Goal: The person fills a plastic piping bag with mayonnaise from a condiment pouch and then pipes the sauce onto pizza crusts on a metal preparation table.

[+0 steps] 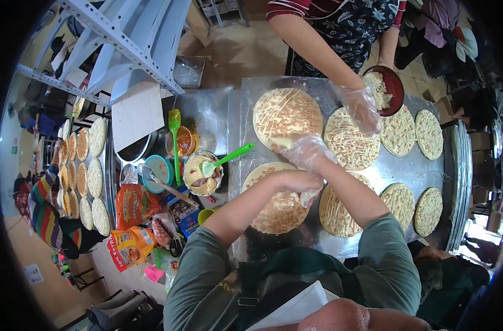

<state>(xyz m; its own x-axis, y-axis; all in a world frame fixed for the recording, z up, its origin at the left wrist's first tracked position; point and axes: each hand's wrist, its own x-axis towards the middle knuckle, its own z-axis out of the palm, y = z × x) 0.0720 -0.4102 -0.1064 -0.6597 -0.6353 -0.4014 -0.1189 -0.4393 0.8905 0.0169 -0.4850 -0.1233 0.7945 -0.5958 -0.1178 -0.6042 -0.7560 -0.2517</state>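
My right hand (306, 151), in a clear plastic glove, is closed around a pale cream-coloured thing (283, 142) that looks like a piping bag. It is over the lower edge of a large round flatbread (287, 113) streaked with cream lines. Just below my right wrist, my gloved left hand (311, 193) is bent down and closed; what it holds, if anything, is hidden. Under my left forearm lies another round flatbread (279, 215). A streaked flatbread (339, 212) is partly covered by my right forearm.
Opposite, a co-worker's gloved hand (361, 107) reaches over a flatbread (351, 140) beside a bowl of white crumbly topping (381, 91). Several rounds stand at right. Left are a cream tub (203, 174) with a green spatula (233, 154), sauce bowl (186, 142), packets (131, 247) and a metal rack (124, 49).
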